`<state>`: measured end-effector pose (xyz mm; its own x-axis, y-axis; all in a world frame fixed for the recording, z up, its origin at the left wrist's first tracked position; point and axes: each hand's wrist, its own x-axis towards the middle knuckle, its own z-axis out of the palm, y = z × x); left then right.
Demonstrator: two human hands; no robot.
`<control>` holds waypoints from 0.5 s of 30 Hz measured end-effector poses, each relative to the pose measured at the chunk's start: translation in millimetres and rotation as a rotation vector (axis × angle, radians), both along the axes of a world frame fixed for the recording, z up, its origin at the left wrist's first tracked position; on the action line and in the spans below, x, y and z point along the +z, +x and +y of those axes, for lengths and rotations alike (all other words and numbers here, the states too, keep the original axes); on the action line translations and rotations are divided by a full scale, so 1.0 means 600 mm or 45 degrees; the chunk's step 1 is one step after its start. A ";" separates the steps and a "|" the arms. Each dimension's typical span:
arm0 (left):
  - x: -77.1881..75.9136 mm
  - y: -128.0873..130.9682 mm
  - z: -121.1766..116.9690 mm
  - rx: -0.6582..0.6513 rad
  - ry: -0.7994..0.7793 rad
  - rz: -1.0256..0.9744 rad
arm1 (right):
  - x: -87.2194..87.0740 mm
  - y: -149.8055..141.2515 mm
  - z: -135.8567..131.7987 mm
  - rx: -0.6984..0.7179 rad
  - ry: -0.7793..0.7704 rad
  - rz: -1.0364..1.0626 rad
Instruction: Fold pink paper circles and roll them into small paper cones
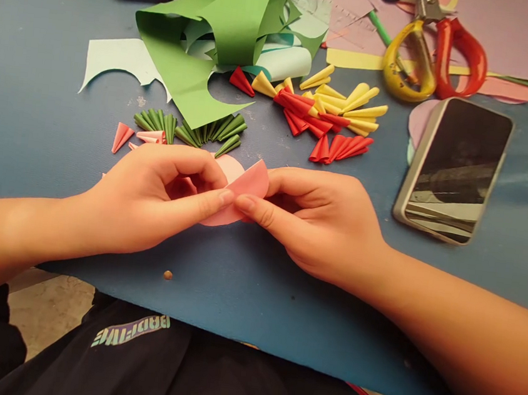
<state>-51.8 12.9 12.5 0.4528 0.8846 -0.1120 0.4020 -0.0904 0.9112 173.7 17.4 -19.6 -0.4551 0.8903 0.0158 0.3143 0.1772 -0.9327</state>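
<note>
Between my two hands is a round piece of pink paper (252, 182), with one side folded over. My left hand (151, 195) pinches it between thumb and fingers at its left part. Thumb and fingers of my right hand (322, 219) grip its right edge, the two thumb tips close together. Just beyond my hands lie small rolled paper cones: green cones (209, 130), pink cones (122, 137), red cones (342, 149) and yellow cones (344, 102). Part of the pink paper and some pink cones are hidden behind my fingers.
Green paper scraps (240, 19) and a pale cut sheet (118, 59) lie at the back. Scissors (433, 52) with yellow and red handles rest on pink paper sheets (521, 36). A phone (455, 170) lies at the right. The blue table's (257, 303) front edge is near my lap.
</note>
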 end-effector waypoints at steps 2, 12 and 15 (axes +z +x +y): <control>0.001 0.001 0.001 0.005 0.013 0.004 | 0.001 0.000 0.002 0.017 -0.024 0.010; 0.005 -0.005 0.008 -0.063 0.089 0.074 | 0.005 0.004 0.006 0.091 -0.074 -0.011; 0.001 -0.007 0.010 -0.105 0.101 0.126 | 0.007 0.003 0.007 0.069 -0.089 0.048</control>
<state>-55.9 18.7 13.4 0.5147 0.8525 -0.0910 0.4780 -0.1972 0.8560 175.6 21.5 -15.2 -0.5031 0.8638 -0.0274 0.2705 0.1273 -0.9543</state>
